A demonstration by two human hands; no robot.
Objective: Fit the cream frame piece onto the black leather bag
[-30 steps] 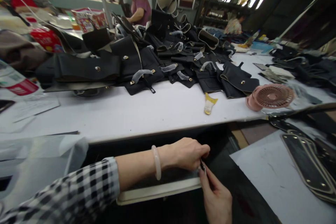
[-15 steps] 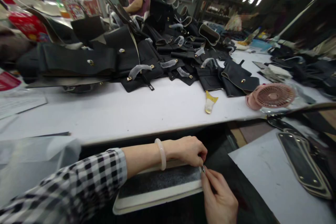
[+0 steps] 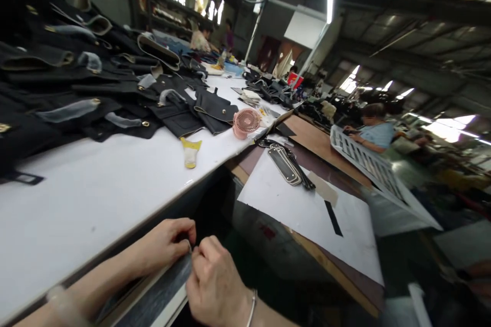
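My left hand (image 3: 166, 242) and my right hand (image 3: 215, 281) meet at the near end of a flat dark panel with a cream edge (image 3: 161, 294), held just below the front edge of the white table (image 3: 95, 184). Both hands pinch the panel's end with their fingertips. A pale bracelet sits on my left wrist, a thin one on my right. The panel runs down and left out of view.
Black leather bag pieces (image 3: 76, 97) pile up at the table's back left. A yellow scraper (image 3: 190, 151) and a pink fan (image 3: 245, 122) lie near the edge. White sheets (image 3: 307, 209) and stacked straps (image 3: 286, 163) cover a lower bench. A person (image 3: 374, 130) works far right.
The view has swung sharply right and up, bringing the hall and the lower bench into sight. My hands stay together at the panel's end, now low in the picture.
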